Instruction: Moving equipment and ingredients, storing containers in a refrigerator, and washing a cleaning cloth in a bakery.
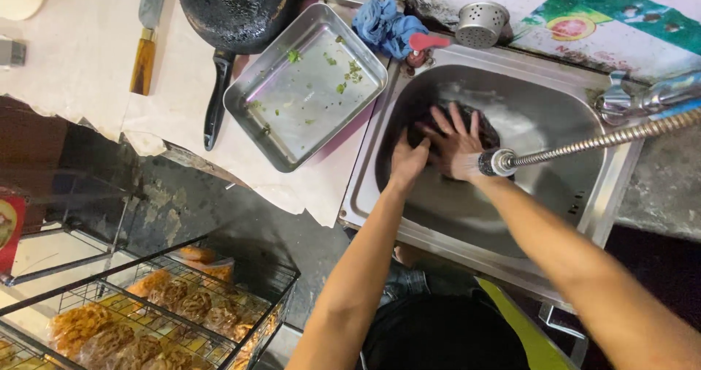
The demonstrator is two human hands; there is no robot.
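Both grips, our left hand (407, 159) and right hand (454, 145), press spread fingers on a dark bundle (483, 130) in the steel sink (577, 114), washing seemingly midway, greens-flecked tray (307, 85) unwashed on the desk (73, 63).

A dark, wet, rounded mass (485, 130), unclear in kind, lies low inside the steel sink basin (540, 114), mostly covered.

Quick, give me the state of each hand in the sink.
Left hand: curled against the dark item; a closed grip cannot be told.
Right hand: open, fingers spread flat on it.
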